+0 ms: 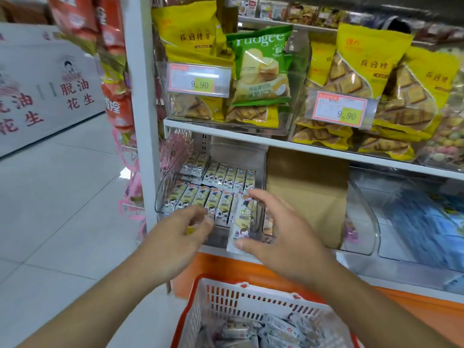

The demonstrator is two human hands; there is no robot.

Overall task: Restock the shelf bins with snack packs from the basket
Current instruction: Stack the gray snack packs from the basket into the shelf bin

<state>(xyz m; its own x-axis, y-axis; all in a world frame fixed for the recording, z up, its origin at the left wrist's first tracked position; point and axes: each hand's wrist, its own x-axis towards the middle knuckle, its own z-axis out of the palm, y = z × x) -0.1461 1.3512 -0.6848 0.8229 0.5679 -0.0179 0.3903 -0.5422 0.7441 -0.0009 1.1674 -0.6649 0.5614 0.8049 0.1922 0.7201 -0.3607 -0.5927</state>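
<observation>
I held one snack pack (241,222) upright in my right hand (281,229), thumb and fingers pinching it, to match the bin (160,194) rows, while my half-open, seemingly empty left hand (175,237) steadied them.

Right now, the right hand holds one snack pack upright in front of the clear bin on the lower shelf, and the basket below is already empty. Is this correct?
Not quite. The basket is not empty: the head view shows several snack packs lying in it. The rest stands: the right hand holds one snack pack upright in front of the clear bin on the lower shelf.
</observation>
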